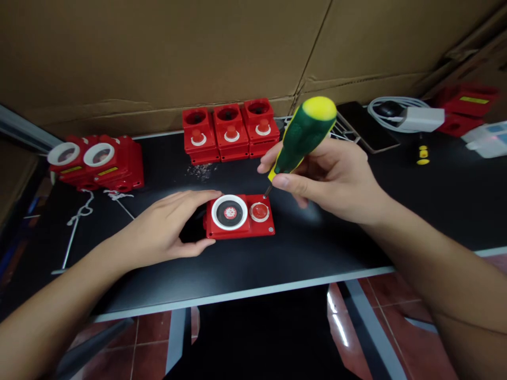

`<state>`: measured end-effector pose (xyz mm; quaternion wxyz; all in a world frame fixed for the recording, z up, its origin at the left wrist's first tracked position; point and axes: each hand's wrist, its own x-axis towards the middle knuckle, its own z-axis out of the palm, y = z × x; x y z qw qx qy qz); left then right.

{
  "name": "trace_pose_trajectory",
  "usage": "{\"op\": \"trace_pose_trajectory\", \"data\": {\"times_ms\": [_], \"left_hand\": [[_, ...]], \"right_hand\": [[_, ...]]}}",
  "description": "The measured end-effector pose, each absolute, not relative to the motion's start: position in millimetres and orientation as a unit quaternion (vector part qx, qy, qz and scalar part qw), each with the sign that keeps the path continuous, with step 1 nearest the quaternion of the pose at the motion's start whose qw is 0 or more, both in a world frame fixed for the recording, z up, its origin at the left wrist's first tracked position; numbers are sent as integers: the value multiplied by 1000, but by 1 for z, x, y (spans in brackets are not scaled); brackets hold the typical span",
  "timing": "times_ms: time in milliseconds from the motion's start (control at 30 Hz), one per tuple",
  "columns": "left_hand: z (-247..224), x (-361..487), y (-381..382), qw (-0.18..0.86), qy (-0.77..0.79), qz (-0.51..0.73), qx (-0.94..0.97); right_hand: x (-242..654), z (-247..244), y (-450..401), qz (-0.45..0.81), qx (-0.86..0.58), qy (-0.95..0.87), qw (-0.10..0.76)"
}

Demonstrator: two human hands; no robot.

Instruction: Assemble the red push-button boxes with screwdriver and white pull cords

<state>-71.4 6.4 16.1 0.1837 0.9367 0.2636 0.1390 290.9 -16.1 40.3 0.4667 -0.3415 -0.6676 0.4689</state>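
on the counter (166,285), the red box (253,229) lies between the spread fingers of the left hand (158,227). the right hand (330,179) has its fingers closed around the screwdriver (303,134), its tip at the far right corner. farther, three red units (232,134) stand in a row.

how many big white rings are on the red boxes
3 large, round white rings: one on the flat red box the left hand holds, two on bulky red boxes at far left. More may be hidden.
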Motion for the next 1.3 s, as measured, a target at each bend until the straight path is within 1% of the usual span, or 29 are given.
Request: {"op": "trace_pose_trajectory", "data": {"times_ms": [167,300,467,667,867,1133,1300], "left_hand": [[16,-71,5,171,246,142,944],[15,-70,5,169,244,145,944],[15,-73,5,148,232,144,951],[17,-70,5,159,231,148,948],[18,-69,4,164,233,153,946],[16,-71,5,154,231,159,947],[15,-73,4,149,230,156,949]], "right_hand": [[291,33,-12,369,-365,-686,511],[289,33,-16,345,-382,-672,533],[287,38,-20,346,-385,-667,537],[284,41,-22,380,-381,-644,544],[285,41,-23,422,-364,-640,529],[288,39,-22,428,-340,-664,511],[290,38,-19,438,-362,-660,492]]}}
